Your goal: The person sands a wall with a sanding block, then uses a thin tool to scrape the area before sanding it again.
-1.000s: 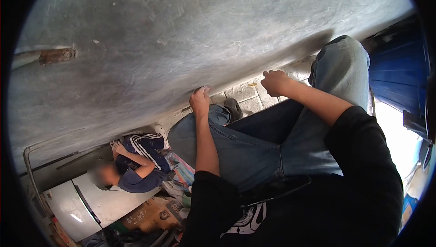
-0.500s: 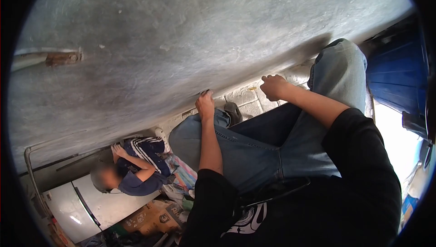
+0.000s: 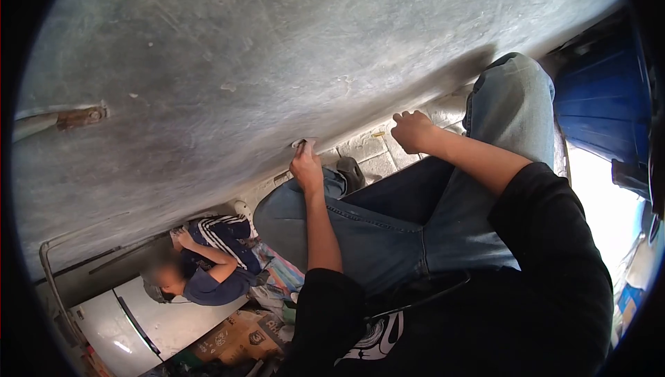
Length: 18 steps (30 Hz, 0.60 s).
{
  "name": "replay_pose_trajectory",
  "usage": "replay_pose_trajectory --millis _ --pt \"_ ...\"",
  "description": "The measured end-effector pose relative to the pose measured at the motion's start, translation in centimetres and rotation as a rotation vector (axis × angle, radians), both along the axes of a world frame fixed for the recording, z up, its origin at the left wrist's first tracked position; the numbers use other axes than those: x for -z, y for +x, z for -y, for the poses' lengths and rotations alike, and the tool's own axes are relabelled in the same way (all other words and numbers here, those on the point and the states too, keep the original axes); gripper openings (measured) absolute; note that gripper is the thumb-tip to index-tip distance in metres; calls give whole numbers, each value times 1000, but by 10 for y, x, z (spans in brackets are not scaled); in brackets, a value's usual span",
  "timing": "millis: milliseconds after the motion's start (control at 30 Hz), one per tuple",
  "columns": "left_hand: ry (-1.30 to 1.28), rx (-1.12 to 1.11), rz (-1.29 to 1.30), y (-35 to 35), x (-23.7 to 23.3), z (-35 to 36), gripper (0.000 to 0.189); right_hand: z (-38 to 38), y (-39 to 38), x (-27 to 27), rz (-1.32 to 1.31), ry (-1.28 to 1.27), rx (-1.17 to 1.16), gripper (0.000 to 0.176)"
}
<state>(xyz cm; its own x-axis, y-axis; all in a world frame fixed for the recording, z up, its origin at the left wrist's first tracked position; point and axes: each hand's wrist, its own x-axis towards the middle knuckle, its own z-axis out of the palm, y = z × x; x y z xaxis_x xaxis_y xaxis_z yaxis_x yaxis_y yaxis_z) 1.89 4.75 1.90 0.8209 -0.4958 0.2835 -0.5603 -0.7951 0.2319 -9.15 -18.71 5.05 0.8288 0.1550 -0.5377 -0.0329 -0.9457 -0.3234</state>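
My left hand (image 3: 305, 167) reaches to the lower part of a grey, smooth-coated wall (image 3: 208, 100). Its fingers are pinched on a small, thin, pale piece (image 3: 305, 143), which lies against the wall surface; its exact kind is too small to tell. Over my bent leg, my right hand (image 3: 413, 132) is curled into a fist a little away from the wall. Whatever that fist may hold is hidden by the fingers.
Dusty paving blocks (image 3: 367, 150) line the wall's foot. A co-worker (image 3: 215, 280) crouches at left, hands near the wall, beside a silver refrigerator (image 3: 104, 321) and a cardboard box (image 3: 239, 339). A large blue container (image 3: 603, 100) stands at right.
My left hand has moved slightly up along the wall, its fingers more extended and the pale piece more visible. My right hand stays closed. The view has shifted slightly.
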Motion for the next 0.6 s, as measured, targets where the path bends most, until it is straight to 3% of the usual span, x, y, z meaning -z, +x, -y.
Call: replay_pose_trajectory --millis 67,167,400,600 --pt "-87 -4 39 -1 7 -4 14 -3 1 1 33 1 -26 23" --pt "178 -66 -75 3 18 -7 14 -12 4 10 51 22 -42 23" --pt "-42 -5 -13 -12 -19 21 13 -7 3 5 -1 -34 -39 26" --pt "55 16 -65 -3 20 10 14 -19 6 25 8 54 -69 23"
